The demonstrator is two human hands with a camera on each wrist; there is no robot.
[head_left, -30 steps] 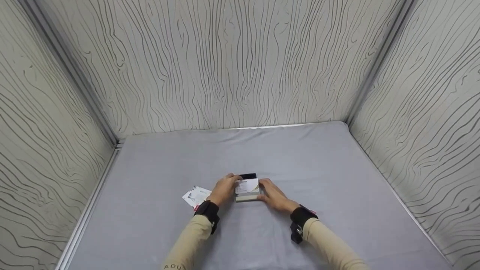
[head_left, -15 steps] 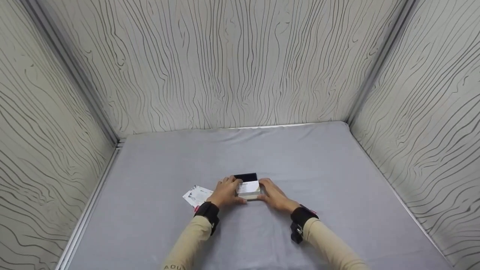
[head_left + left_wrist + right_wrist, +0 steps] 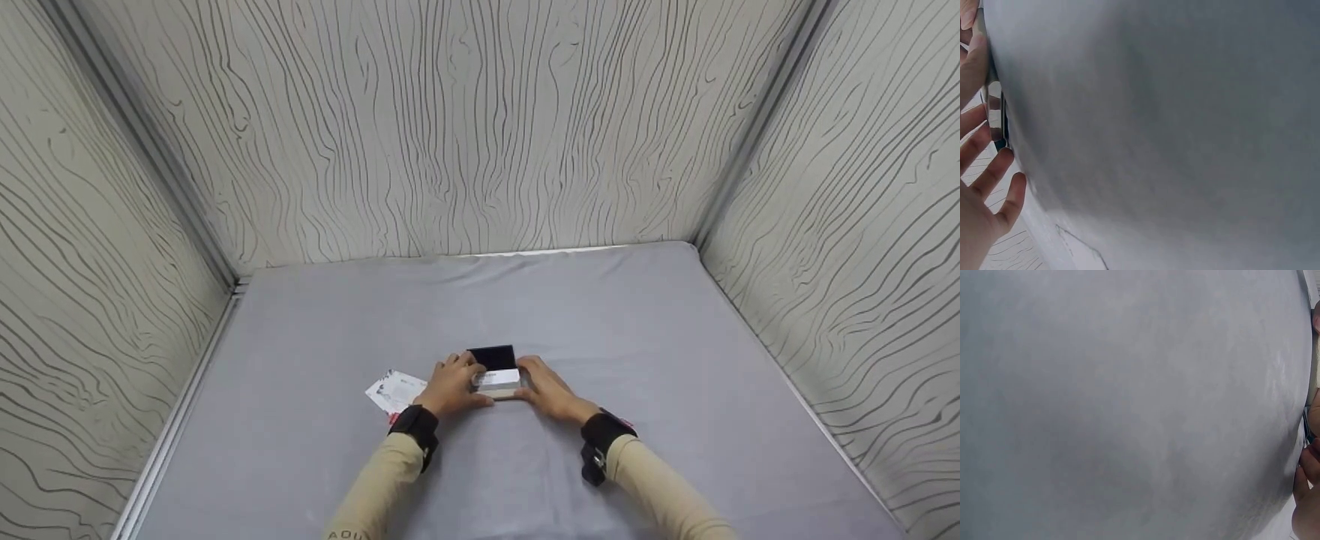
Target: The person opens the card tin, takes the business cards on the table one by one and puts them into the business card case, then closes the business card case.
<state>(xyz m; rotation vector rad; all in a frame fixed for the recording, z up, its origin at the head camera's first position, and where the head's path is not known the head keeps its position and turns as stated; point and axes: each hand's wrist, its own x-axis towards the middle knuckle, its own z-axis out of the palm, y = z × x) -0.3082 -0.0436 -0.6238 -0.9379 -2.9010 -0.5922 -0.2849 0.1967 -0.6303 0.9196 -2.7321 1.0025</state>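
A small metal business card case (image 3: 501, 394) with a raised black-lined lid (image 3: 493, 357) lies between my hands on the grey cloth in the head view. White business cards (image 3: 502, 376) show in it, tilted low before the lid. My left hand (image 3: 452, 386) grips the case's left side, thumb along the near edge and fingertips at the cards' left end. My right hand (image 3: 553, 395) holds the right side between thumb and fingers. In the left wrist view the shiny case edge (image 3: 995, 109) shows among spread fingers; the right wrist view catches only fingertips (image 3: 1310, 464).
A white printed card (image 3: 394, 391) with a red corner lies left of the left hand, partly under the wrist. Something red (image 3: 626, 422) peeks out by the right wristband. Wood-patterned panels (image 3: 465, 127) wall in the cloth-covered table (image 3: 337, 322).
My left thumb has come round to the case's near edge. The white cards have gone down toward me, and more of the black lid shows. The right hand has stayed in place.
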